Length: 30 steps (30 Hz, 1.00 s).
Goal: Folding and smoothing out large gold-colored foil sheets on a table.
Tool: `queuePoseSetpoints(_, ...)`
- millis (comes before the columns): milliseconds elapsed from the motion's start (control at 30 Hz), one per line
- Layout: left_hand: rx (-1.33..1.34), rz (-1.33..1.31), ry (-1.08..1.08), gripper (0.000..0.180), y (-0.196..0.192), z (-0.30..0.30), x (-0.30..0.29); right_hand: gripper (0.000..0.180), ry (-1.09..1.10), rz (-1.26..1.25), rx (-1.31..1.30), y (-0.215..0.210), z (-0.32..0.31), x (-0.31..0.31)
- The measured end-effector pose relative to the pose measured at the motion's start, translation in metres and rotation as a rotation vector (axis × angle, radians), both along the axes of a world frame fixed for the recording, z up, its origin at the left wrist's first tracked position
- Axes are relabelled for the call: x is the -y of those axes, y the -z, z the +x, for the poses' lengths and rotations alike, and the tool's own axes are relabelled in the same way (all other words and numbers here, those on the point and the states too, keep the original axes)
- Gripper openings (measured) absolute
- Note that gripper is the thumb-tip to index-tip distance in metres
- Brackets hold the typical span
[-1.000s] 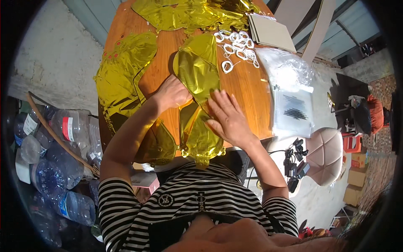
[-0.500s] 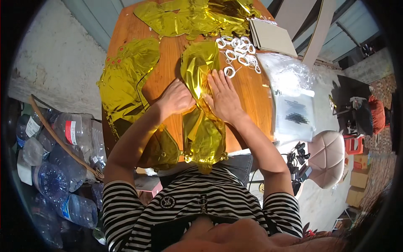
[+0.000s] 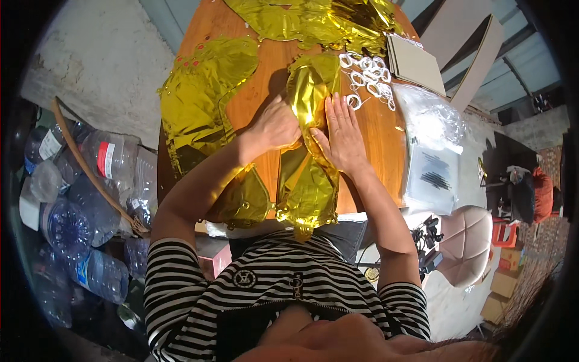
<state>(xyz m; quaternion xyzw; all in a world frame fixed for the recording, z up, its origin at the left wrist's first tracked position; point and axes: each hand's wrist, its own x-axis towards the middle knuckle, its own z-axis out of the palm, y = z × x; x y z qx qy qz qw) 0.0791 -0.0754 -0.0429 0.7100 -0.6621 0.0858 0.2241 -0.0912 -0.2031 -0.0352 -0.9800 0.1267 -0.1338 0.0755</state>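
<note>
A shiny gold foil balloon (image 3: 307,184), flat and folded lengthwise, lies on the wooden table (image 3: 378,154) in front of me. It narrows and creases at its middle, where both hands meet it. My left hand (image 3: 274,127) is closed, knuckles up, on the left edge of the foil; its fingertips are hidden beneath it. Along the right edge rests my right hand (image 3: 345,136), flat, with fingers stretched out and thumb across the crease. Another gold foil balloon (image 3: 202,102) is spread out at the left, its lower part passing under my left forearm.
More gold foil (image 3: 295,24) covers the far end. Looped white strings (image 3: 368,75) lie at the right, near stacked cardboard sheets (image 3: 416,63) and clear plastic bags (image 3: 431,172). Large empty plastic bottles (image 3: 90,205) crowd the floor at left. A padded chair (image 3: 464,244) stands at right.
The whole view has shifted, so the table and foil appear farther right and slightly higher. Both hands keep nearly the same place on the folded balloon.
</note>
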Motion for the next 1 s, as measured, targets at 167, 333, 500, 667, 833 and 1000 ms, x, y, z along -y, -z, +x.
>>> queuePoseSetpoints(167,0.094,-0.071,-0.037,0.015,-0.011,-0.001,-0.02,0.075,-0.026,0.028,0.033,0.001,0.001,0.0)
queuePoseSetpoints(333,-0.043,0.044,-0.052,0.017,-0.042,-0.038,-0.058,0.073,-0.023,-0.025,-0.021,-0.002,-0.003,-0.001)
queuePoseSetpoints(500,-0.05,0.146,0.155,0.056,-0.03,-0.073,-0.101,0.073,-0.022,-0.049,-0.039,-0.002,-0.001,-0.002)
queuePoseSetpoints(667,-0.007,0.189,0.172,0.058,-0.028,-0.078,-0.102,0.075,-0.025,-0.09,-0.064,-0.006,0.0,-0.001)
queuePoseSetpoints(833,0.05,0.07,0.121,0.053,-0.04,-0.047,-0.055,0.075,-0.028,-0.102,-0.099,0.0,0.001,0.003)
queuePoseSetpoints(1000,0.103,-0.05,0.125,0.052,-0.021,-0.014,0.025,0.078,-0.042,-0.043,-0.111,-0.005,0.002,-0.005)
